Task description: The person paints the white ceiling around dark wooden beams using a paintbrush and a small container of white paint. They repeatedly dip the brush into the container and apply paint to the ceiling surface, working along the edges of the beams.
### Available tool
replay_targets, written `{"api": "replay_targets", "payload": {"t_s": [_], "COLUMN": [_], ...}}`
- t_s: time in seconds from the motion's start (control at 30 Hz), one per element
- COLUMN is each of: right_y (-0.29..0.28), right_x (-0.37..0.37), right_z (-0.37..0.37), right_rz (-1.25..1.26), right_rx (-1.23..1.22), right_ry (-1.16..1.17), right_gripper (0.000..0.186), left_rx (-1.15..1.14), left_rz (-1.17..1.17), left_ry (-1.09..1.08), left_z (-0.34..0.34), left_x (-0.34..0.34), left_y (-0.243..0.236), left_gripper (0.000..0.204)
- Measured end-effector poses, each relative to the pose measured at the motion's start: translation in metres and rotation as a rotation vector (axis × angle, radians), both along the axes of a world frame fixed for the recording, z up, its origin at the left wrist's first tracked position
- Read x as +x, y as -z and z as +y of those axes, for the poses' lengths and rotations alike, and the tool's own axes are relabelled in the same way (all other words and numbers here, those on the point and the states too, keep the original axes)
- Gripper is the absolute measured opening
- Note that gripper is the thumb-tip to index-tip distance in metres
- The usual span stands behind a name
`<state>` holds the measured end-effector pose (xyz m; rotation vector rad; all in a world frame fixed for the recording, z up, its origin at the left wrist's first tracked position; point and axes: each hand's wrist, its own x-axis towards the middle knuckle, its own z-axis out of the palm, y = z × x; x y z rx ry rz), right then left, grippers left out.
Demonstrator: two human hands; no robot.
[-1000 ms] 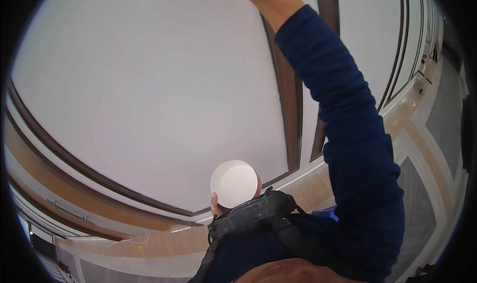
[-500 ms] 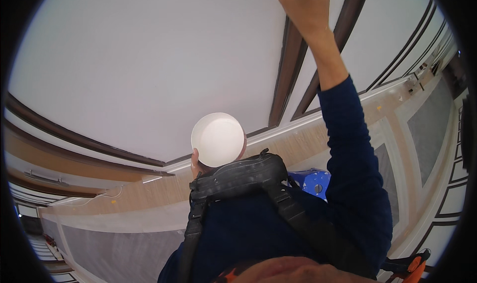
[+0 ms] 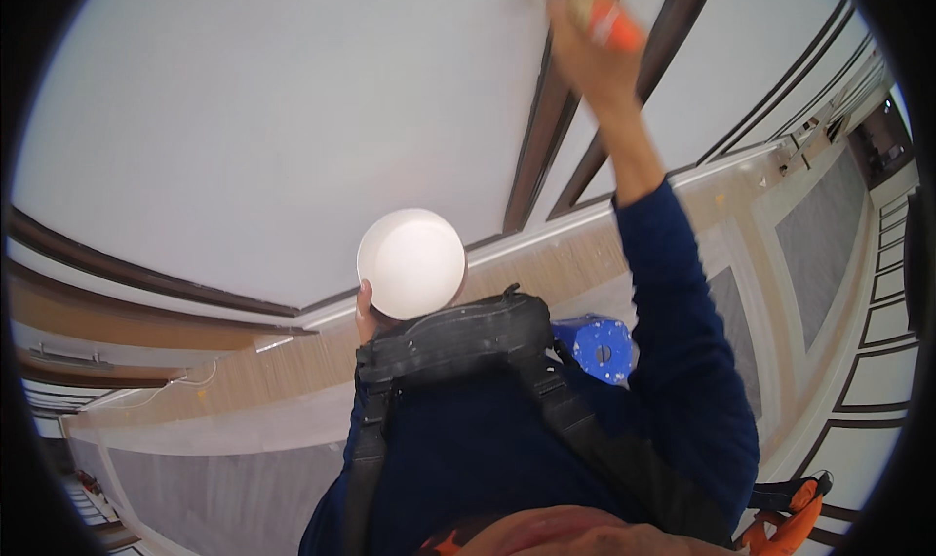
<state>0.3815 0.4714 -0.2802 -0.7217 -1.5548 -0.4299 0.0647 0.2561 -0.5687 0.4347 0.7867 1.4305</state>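
The right hand (image 3: 585, 44), raised toward one o'clock, grips an orange-handled tool (image 3: 609, 19) at the white ceiling (image 3: 244, 117); the left hand (image 3: 364, 312) cups a round white bowl (image 3: 410, 263).

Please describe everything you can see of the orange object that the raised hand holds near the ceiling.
The orange object is small, bright orange and blurred, so its kind cannot be told. The raised hand of a person in a dark blue sleeve closes around it; only its orange end sticks out at the upper right of the fist. It is held high, against the white ceiling; whether it touches the ceiling cannot be told.
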Motion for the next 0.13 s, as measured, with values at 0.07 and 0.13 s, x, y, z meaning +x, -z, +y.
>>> {"api": "replay_targets", "payload": {"t_s": [0.07, 0.13], "right_y": [-0.081, -0.109], "right_x": [-0.019, -0.007], "right_z": [0.009, 0.015], "right_rz": [0.074, 0.092], "right_rx": [0.137, 0.179], "right_ry": [-0.081, -0.146], "right_gripper": [0.009, 0.011], "left_rx": [-0.013, -0.051], "left_rz": [0.039, 0.022], "left_ry": [-0.037, -0.008], "left_z": [0.001, 0.002], "left_x": [0.000, -0.003], "left_y": [0.012, 0.010], "left_gripper": [0.082, 0.084]}}
